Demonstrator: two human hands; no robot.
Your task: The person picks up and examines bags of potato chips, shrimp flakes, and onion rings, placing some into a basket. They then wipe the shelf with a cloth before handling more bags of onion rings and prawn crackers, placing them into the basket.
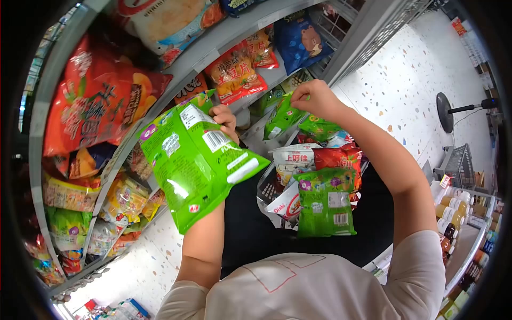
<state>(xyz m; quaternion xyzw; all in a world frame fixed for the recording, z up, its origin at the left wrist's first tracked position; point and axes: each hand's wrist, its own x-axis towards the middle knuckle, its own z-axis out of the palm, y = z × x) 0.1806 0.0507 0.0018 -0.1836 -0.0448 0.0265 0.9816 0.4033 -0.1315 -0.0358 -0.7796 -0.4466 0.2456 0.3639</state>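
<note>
My left hand (226, 121) is closed round the upper edge of a large green snack bag (200, 160), held up with its printed back and barcode showing. Most of my left palm is hidden by the bag. My right hand (319, 100) pinches the top corner of another green snack bag (282, 118), which hangs tilted by the shelf's edge. Below it a basket (265, 188) is filled with snack bags, among them a white and red bag (298, 156). A further green snack bag (319, 208) lies on top at the near side, against my dark trousers.
Shelves on the left carry red snack bags (96, 104), an orange-red bag (234, 74) and a blue bag (301, 42). A metal mesh panel (373, 32) rises beside them. Bottles (453, 205) stand on a rack at right, near a round black base (444, 113) on the speckled floor.
</note>
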